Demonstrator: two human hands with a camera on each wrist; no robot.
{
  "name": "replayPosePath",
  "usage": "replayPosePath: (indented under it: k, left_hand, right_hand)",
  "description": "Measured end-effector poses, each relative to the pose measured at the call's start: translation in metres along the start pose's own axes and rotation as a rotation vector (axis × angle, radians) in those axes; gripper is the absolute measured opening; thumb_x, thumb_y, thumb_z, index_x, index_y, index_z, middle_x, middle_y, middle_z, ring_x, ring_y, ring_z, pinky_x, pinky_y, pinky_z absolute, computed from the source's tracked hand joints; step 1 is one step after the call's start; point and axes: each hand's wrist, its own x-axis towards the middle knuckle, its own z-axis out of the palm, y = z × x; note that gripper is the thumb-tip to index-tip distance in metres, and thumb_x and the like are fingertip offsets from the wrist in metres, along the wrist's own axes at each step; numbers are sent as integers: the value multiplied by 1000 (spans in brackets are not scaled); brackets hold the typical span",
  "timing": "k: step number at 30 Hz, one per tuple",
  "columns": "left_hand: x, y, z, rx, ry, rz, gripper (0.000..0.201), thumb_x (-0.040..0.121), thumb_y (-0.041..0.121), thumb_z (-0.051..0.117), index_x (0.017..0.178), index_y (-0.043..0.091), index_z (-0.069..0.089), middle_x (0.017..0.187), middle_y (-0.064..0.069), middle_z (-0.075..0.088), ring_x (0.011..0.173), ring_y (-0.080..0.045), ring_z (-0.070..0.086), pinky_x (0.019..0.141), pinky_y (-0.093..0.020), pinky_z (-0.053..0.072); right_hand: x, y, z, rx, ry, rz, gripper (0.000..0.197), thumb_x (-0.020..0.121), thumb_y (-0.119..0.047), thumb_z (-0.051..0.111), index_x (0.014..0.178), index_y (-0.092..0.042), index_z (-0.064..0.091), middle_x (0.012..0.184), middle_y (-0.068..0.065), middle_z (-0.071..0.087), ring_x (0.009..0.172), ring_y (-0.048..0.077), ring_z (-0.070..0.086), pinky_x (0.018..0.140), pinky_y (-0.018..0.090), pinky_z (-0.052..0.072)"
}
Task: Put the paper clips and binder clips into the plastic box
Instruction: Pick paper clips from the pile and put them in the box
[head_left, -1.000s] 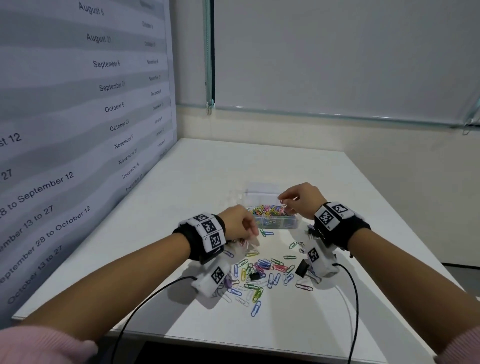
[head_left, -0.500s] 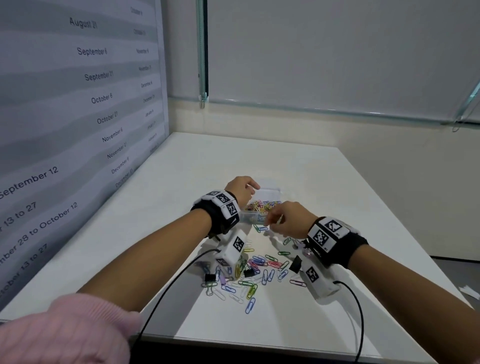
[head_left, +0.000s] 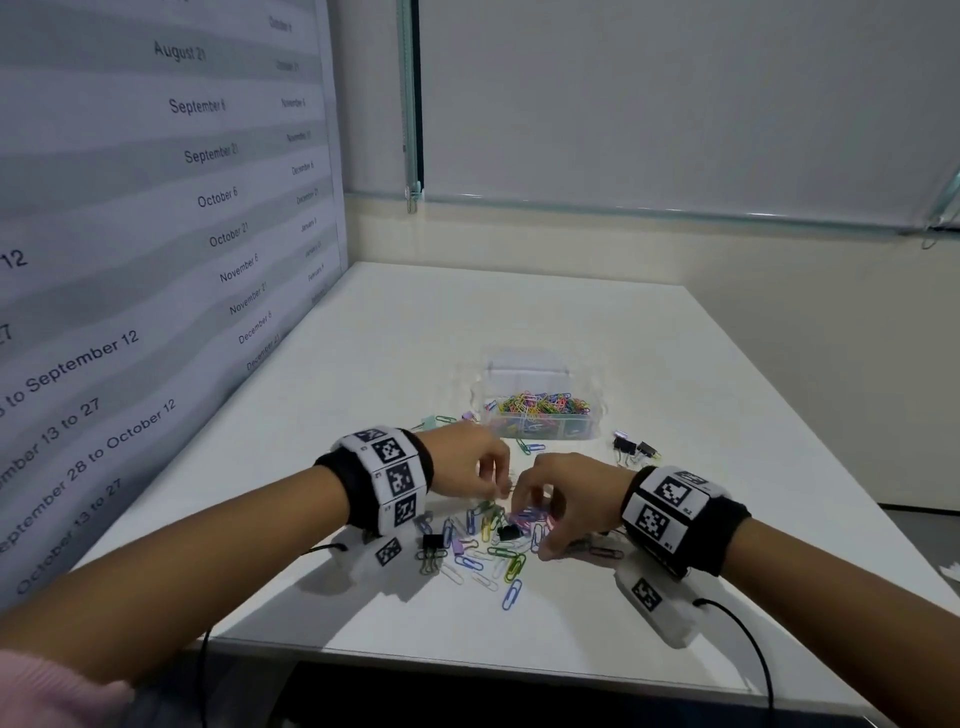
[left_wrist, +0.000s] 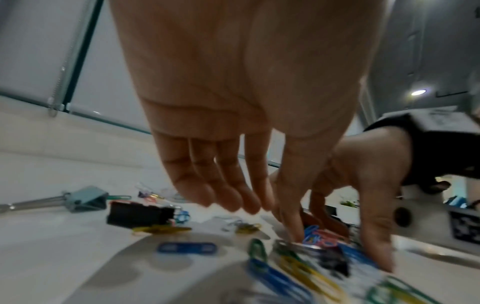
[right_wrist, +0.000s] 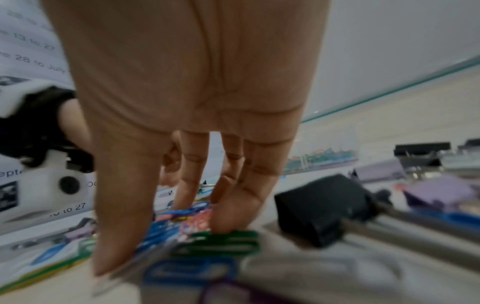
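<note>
A clear plastic box (head_left: 540, 434) holding many coloured paper clips stands mid-table. In front of it lies a loose pile of paper clips (head_left: 483, 551) with black binder clips (head_left: 434, 543) among them. My left hand (head_left: 496, 480) hovers over the pile's far edge with relaxed fingers (left_wrist: 228, 197) and holds nothing. My right hand (head_left: 540, 538) reaches down onto the pile. In the right wrist view its thumb and straight fingertips (right_wrist: 228, 222) touch blue, red and green clips. A black binder clip (right_wrist: 322, 216) lies just right of them.
More binder clips (head_left: 631, 449) lie right of the box, and a grey one (left_wrist: 85, 198) sits left of the pile. A printed date panel (head_left: 156, 234) walls off the table's left side. Cables trail from both wrists over the front edge (head_left: 519, 657).
My left hand has come back from the box to the pile. My right hand has moved from the box's front down onto the clips.
</note>
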Motion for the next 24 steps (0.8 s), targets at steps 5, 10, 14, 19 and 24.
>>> replayPosePath:
  k: [5,10,14,19,24]
  left_hand:
    - [-5,12,16,-18,-129,-22,38,77,42,70,107,20,60,90,8,59,83,-10,53,73,-22,40]
    - [-1,17,24,1,-100,20,34,78,34,72,104,15,63,87,4,58,78,-12,52,61,-17,37]
    - [0,18,22,12,-64,12,23,83,27,67,102,14,66,88,-1,62,77,-11,51,61,-19,38]
    - [3,15,18,-8,7,-3,21,89,28,57,102,13,65,100,-3,68,79,-12,52,70,-23,40]
    - [7,6,3,-33,68,-38,25,89,33,59,100,11,65,92,-3,63,77,-13,53,59,-19,40]
  right_hand:
    - [-3,2,7,62,14,-2,25,70,-29,80,90,-17,71,91,1,66,67,6,52,65,17,42]
    - [-4,8,-4,56,79,42,12,76,-20,72,86,-15,72,74,-5,64,59,-1,53,61,9,40]
    - [0,21,-18,163,137,99,10,80,-11,67,90,-9,72,75,1,71,43,-6,56,54,6,45]
    - [19,38,-48,233,366,180,14,82,-9,67,94,-9,74,78,8,73,50,0,60,60,8,50]
    - [39,43,-65,361,612,268,17,86,-4,59,95,-8,73,96,12,73,77,16,71,79,23,55]
